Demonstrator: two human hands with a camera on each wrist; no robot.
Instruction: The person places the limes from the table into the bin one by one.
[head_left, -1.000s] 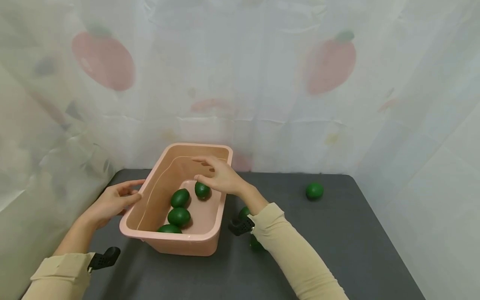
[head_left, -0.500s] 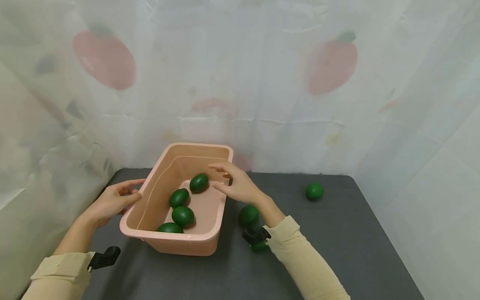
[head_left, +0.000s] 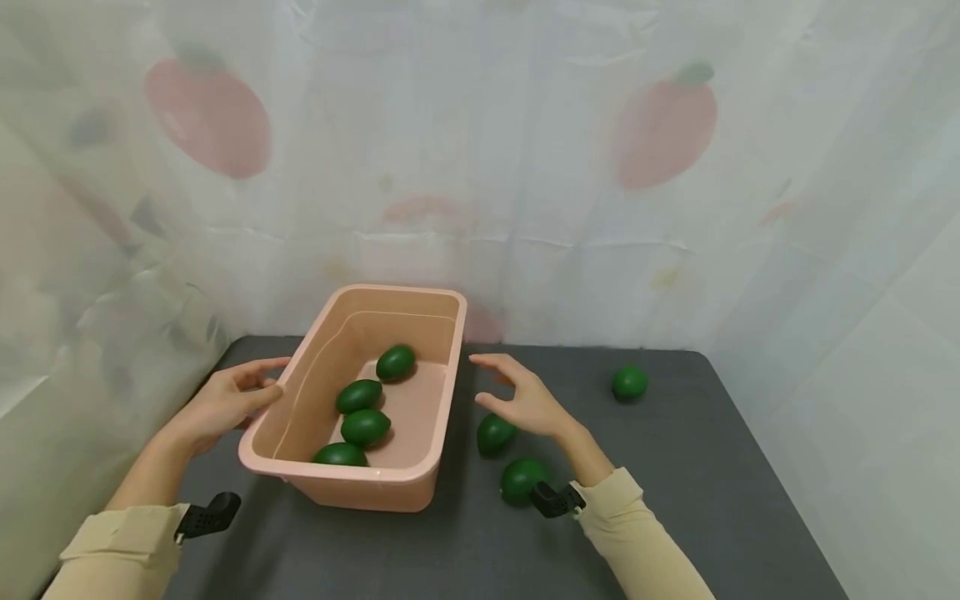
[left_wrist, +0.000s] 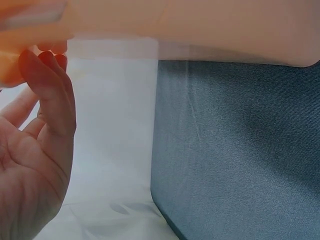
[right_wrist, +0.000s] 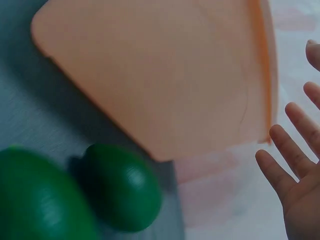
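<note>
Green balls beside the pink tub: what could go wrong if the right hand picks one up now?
The two green balls lie close together, so the open right hand may knock the nearer one and roll it away. The left hand only rests on the tub, which might slide.

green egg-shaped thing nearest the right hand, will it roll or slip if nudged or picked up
The green egg is rounded and lies loose on the flat dark table, so a nudge would probably roll it. Its smooth, slightly glossy skin looks slippery. It appears rigid, not soft.
</note>
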